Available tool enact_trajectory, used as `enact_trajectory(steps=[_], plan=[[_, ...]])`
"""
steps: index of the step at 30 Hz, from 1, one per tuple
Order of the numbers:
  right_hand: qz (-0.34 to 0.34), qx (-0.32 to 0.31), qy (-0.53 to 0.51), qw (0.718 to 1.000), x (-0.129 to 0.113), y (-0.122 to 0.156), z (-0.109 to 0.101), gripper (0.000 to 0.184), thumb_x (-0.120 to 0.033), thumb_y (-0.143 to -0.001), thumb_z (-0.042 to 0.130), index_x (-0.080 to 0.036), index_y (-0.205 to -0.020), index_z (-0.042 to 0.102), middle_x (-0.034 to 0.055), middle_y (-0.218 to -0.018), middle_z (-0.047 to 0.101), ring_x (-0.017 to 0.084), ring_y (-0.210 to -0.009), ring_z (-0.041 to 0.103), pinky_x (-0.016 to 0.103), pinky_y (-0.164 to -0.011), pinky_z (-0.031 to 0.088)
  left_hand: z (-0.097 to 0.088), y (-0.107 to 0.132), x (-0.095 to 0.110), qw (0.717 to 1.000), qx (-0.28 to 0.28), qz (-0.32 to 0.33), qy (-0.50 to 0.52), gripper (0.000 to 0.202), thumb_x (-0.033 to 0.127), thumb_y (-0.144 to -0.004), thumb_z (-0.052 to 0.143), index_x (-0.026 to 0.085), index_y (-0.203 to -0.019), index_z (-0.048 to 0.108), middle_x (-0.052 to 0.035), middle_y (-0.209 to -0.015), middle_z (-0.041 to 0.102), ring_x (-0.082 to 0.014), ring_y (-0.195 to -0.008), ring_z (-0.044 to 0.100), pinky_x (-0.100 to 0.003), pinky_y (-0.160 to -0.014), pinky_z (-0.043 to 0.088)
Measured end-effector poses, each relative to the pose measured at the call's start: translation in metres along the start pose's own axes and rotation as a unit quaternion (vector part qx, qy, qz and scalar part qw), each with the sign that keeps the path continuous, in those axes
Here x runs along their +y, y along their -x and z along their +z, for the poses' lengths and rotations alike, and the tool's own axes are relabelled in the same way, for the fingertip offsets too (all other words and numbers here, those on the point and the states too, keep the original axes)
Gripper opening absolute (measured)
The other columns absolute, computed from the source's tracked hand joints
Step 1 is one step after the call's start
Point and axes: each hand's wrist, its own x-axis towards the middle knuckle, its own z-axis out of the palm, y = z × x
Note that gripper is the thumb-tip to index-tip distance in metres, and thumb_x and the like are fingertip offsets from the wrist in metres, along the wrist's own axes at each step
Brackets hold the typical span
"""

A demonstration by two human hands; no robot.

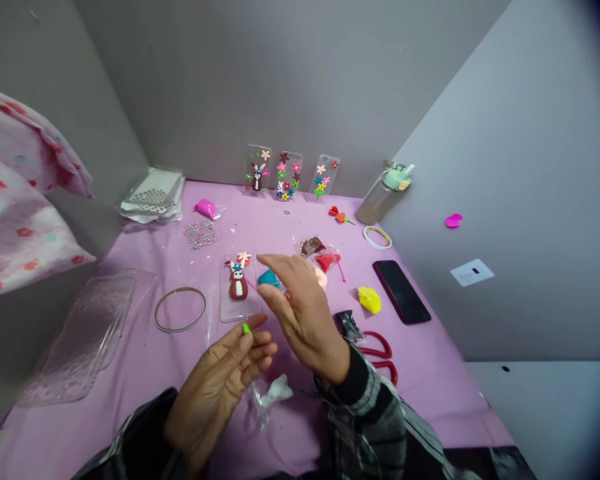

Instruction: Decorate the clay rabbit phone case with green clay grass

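Observation:
My left hand (225,373) pinches a small bit of bright green clay (247,329) between thumb and forefinger. Above it to the right, my right hand (305,313) has its fingers stretched out and the thumb apart, with nothing visible between them. Just beyond the hands lies a clear phone case (237,309). On the case sit a brown clay rabbit (239,285) with a white belly and a pale clay flower (244,257). A lump of blue clay (269,279) is partly hidden behind my right hand. White clay in a wrapper (276,392) lies beneath the hands.
Three decorated clear cases (287,177) lean against the back wall. To the right are yellow clay (369,300), red-handled scissors (380,347), a phone (401,291), a tape roll (377,237) and a bottle (383,197). A bangle (181,309) and plastic packaging (87,333) lie left.

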Motion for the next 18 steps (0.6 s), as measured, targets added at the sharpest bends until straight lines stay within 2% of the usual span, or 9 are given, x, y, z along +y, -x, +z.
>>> enact_trajectory(steps=[2, 4, 7, 10, 13, 16, 18], plan=[[0.021, -0.029, -0.115, 0.993, -0.001, 0.004, -0.008, 0.032, -0.041, -0.106, 0.050, -0.018, -0.122, 0.065, 0.0079, -0.114, 0.072, 0.019, -0.106, 0.065, 0.038, -0.096, 0.049, -0.005, 0.000, 0.009, 0.994, 0.007, 0.053, -0.098, 0.038, 0.034, -0.080, 0.084, 0.022, -0.111, 0.067, -0.0002, -0.081, 0.080, -0.0136, -0.077, 0.077, -0.019, -0.072, 0.062], [0.054, -0.054, -0.188, 0.979, -0.002, 0.010, -0.010, 0.025, -0.038, -0.101, 0.060, -0.018, -0.115, 0.069, 0.0049, -0.099, 0.071, 0.017, -0.092, 0.066, 0.032, -0.085, 0.052, -0.010, -0.001, 0.017, 0.972, 0.020, 0.125, -0.198, 0.029, 0.036, -0.079, 0.084, 0.023, -0.098, 0.066, 0.0012, -0.076, 0.078, -0.0144, -0.075, 0.077, -0.020, -0.072, 0.062], [0.109, -0.090, -0.249, 0.958, -0.003, 0.018, -0.004, 0.025, -0.035, -0.092, 0.073, -0.018, -0.110, 0.071, 0.0014, -0.087, 0.069, 0.015, -0.081, 0.066, 0.029, -0.079, 0.052, -0.013, -0.004, 0.027, 0.911, 0.028, 0.244, -0.331, 0.014, 0.026, -0.078, 0.081, 0.022, -0.082, 0.068, 0.0043, -0.073, 0.075, -0.0107, -0.071, 0.074, -0.014, -0.068, 0.058], [0.136, -0.112, -0.292, 0.940, 0.001, 0.022, 0.007, 0.018, -0.030, -0.088, 0.077, -0.019, -0.101, 0.072, -0.0002, -0.083, 0.068, 0.014, -0.077, 0.065, 0.027, -0.074, 0.051, -0.013, -0.008, 0.032, 0.849, 0.020, 0.334, -0.410, 0.008, 0.018, -0.078, 0.076, 0.025, -0.081, 0.074, 0.0052, -0.077, 0.073, -0.0090, -0.073, 0.073, -0.011, -0.070, 0.057], [0.160, -0.091, -0.324, 0.928, 0.007, 0.022, 0.015, 0.004, -0.021, -0.089, 0.075, -0.019, -0.089, 0.072, -0.0018, -0.080, 0.067, 0.012, -0.074, 0.063, 0.025, -0.071, 0.049, -0.015, -0.012, 0.035, 0.829, 0.028, 0.350, -0.435, 0.011, 0.019, -0.078, 0.076, 0.027, -0.086, 0.075, 0.0047, -0.082, 0.073, -0.0103, -0.077, 0.074, -0.012, -0.072, 0.058], [0.190, -0.066, -0.358, 0.912, 0.011, 0.021, 0.018, 0.006, -0.019, -0.089, 0.073, -0.019, -0.083, 0.070, -0.0028, -0.078, 0.066, 0.011, -0.073, 0.062, 0.024, -0.072, 0.050, -0.018, -0.015, 0.038, 0.818, 0.047, 0.350, -0.453, 0.008, 0.024, -0.081, 0.076, 0.027, -0.088, 0.075, 0.0033, -0.085, 0.074, -0.0114, -0.078, 0.074, -0.014, -0.073, 0.059], [0.197, -0.062, -0.370, 0.906, 0.014, 0.021, 0.020, 0.005, -0.022, -0.087, 0.075, -0.019, -0.087, 0.071, -0.0025, -0.081, 0.066, 0.012, -0.075, 0.063, 0.025, -0.073, 0.051, -0.019, -0.018, 0.040, 0.808, 0.046, 0.356, -0.466, 0.003, 0.025, -0.084, 0.073, 0.026, -0.086, 0.075, 0.0027, -0.083, 0.074, -0.0116, -0.077, 0.073, -0.014, -0.073, 0.059]])
